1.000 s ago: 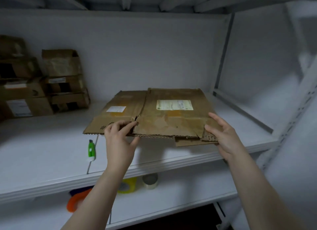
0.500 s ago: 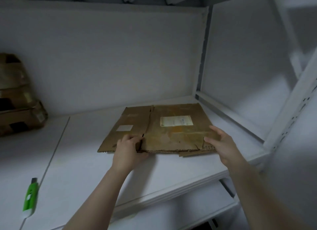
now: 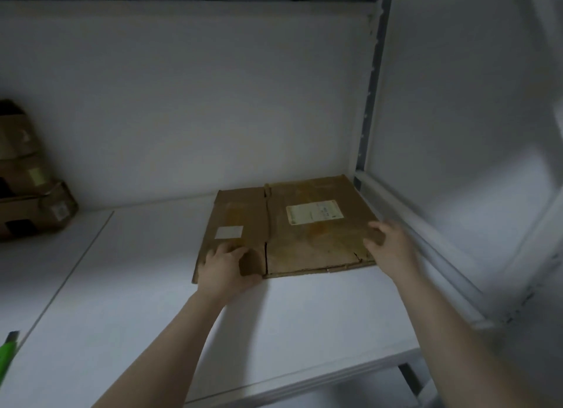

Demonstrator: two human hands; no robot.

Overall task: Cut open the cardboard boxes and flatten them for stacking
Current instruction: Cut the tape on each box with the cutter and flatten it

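Brown flattened cardboard (image 3: 304, 249) lies on the white shelf (image 3: 289, 331). The left hand (image 3: 225, 269) grips its near corner; the right hand (image 3: 391, 247), fingers relaxed, touches its right edge.

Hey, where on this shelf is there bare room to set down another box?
Widest bare patch: the shelf between the stacked boxes, rear left, and the flattened cardboard. A second strip runs from the cardboard to the front edge, crossed by both forearms. Crowded: the right rear corner, under cardboard, left hand and right hand.
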